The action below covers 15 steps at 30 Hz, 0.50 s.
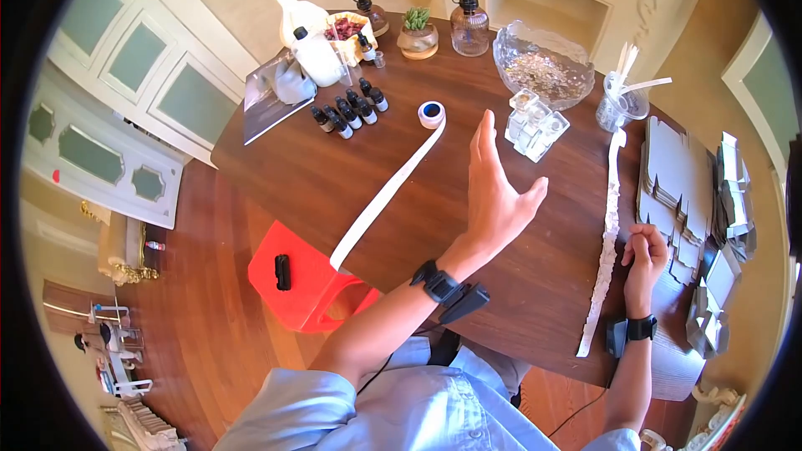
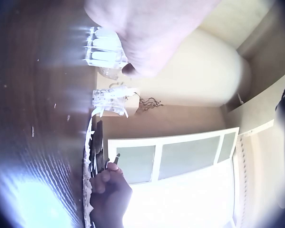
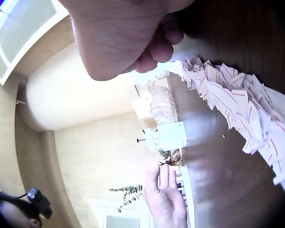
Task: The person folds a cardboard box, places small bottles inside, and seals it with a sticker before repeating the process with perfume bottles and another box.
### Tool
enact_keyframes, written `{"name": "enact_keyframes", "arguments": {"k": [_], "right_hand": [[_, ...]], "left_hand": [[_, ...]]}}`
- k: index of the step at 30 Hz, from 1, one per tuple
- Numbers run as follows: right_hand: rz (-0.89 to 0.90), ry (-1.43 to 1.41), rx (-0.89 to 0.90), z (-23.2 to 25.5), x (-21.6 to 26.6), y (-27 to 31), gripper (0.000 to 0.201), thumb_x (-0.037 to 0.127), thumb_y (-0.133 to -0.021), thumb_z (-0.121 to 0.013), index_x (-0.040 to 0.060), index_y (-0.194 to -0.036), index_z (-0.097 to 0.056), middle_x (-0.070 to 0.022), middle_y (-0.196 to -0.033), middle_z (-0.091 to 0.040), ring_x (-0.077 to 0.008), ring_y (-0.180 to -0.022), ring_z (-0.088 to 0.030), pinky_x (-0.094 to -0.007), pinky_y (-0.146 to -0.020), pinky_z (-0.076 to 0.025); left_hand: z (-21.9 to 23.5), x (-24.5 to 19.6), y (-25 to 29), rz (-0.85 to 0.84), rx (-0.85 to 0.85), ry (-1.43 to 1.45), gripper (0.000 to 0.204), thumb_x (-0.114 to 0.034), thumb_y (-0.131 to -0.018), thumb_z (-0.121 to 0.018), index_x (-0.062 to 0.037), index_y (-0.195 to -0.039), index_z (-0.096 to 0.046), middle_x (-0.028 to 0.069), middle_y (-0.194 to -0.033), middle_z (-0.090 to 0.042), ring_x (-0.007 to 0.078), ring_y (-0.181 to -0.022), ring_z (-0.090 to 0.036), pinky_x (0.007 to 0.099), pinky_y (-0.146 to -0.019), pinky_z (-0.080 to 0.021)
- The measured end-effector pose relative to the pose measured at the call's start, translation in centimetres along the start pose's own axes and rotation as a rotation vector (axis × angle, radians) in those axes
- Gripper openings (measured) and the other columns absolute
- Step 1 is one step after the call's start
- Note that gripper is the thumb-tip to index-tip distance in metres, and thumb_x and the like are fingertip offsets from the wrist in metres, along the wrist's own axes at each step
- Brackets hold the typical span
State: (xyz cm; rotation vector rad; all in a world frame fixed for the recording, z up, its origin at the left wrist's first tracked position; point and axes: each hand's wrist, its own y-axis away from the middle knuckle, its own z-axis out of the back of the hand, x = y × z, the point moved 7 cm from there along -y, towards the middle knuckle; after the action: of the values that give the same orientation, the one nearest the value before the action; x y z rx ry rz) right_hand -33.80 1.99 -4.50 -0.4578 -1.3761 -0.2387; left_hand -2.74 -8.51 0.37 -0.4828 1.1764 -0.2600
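My left hand (image 1: 499, 205) is raised over the middle of the table, fingers extended and thumb spread, holding nothing. To its left, a white strip (image 1: 388, 190) runs from a small roll with a blue core (image 1: 431, 114) to the table's front edge. My right hand (image 1: 646, 260) is near the right side of the table, its fingers loosely curled, with no object visible in it. Just left of it lies a long crumpled paper strip (image 1: 605, 259); its pleated folds (image 3: 247, 104) show red lines in the right wrist view. Clear blocks (image 1: 535, 124) stand beyond my left hand.
Several dark dropper bottles (image 1: 344, 113) stand at the left. A glass bowl (image 1: 547, 75), a spray bottle (image 1: 469, 25) and a potted plant (image 1: 418, 33) line the back. Grey flat cartons (image 1: 672, 192) and a cup of sticks (image 1: 616, 100) occupy the right. A red stool (image 1: 288, 292) stands front left.
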Motion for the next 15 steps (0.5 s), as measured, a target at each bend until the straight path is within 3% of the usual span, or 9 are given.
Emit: {"name": "enact_keyframes", "arguments": {"k": [4, 9, 12, 15], "right_hand": [[-0.022, 0.041, 0.008, -0.2, 0.7, 0.2, 0.016, 0.003, -0.099, -0.055, 0.0024, -0.095, -0.071, 0.0009, -0.069, -0.059, -0.0052, -0.054, -0.05, -0.0208, -0.049, -0.037], [-0.031, 0.009, -0.009, -0.1, 0.7, 0.0, 0.018, 0.001, -0.098, -0.054, 0.0007, -0.095, -0.072, 0.0012, -0.069, -0.06, -0.0045, -0.054, -0.051, -0.0202, -0.049, -0.038], [-0.068, -0.013, -0.029, 0.4, 0.7, 0.3, 0.019, -0.001, -0.095, -0.053, -0.0011, -0.095, -0.072, 0.0009, -0.069, -0.061, -0.0043, -0.053, -0.052, -0.0203, -0.05, -0.039], [-0.066, -0.021, -0.022, 0.1, 0.9, -0.1, 0.021, -0.001, -0.093, -0.053, 0.0001, -0.094, -0.073, 0.0003, -0.069, -0.062, -0.0038, -0.053, -0.051, -0.0203, -0.05, -0.039]], "left_hand": [[2.6, -0.8, 0.3, -0.034, -0.025, 0.121, 0.093, -0.007, -0.079, -0.081, 0.0002, -0.157, -0.03, 0.0217, -0.154, -0.044, 0.0334, -0.139, -0.051, 0.045, -0.114, -0.041], [4.6, -0.7, 1.1, 0.036, 0.089, 0.08, 0.049, -0.001, -0.086, -0.076, -0.0008, -0.13, -0.053, 0.0151, -0.13, -0.064, 0.0237, -0.119, -0.065, 0.038, -0.102, -0.051], [3.7, 0.4, 2.5, 0.144, 0.147, 0.124, 0.033, 0.002, -0.089, -0.073, -0.0007, -0.118, -0.058, 0.012, -0.116, -0.068, 0.0193, -0.103, -0.071, 0.0314, -0.091, -0.056], [2.9, 0.9, 3.1, 0.179, 0.149, 0.187, 0.025, 0.0, -0.089, -0.073, -0.0017, -0.111, -0.06, 0.0104, -0.107, -0.07, 0.0192, -0.099, -0.072, 0.0324, -0.087, -0.057]]}}
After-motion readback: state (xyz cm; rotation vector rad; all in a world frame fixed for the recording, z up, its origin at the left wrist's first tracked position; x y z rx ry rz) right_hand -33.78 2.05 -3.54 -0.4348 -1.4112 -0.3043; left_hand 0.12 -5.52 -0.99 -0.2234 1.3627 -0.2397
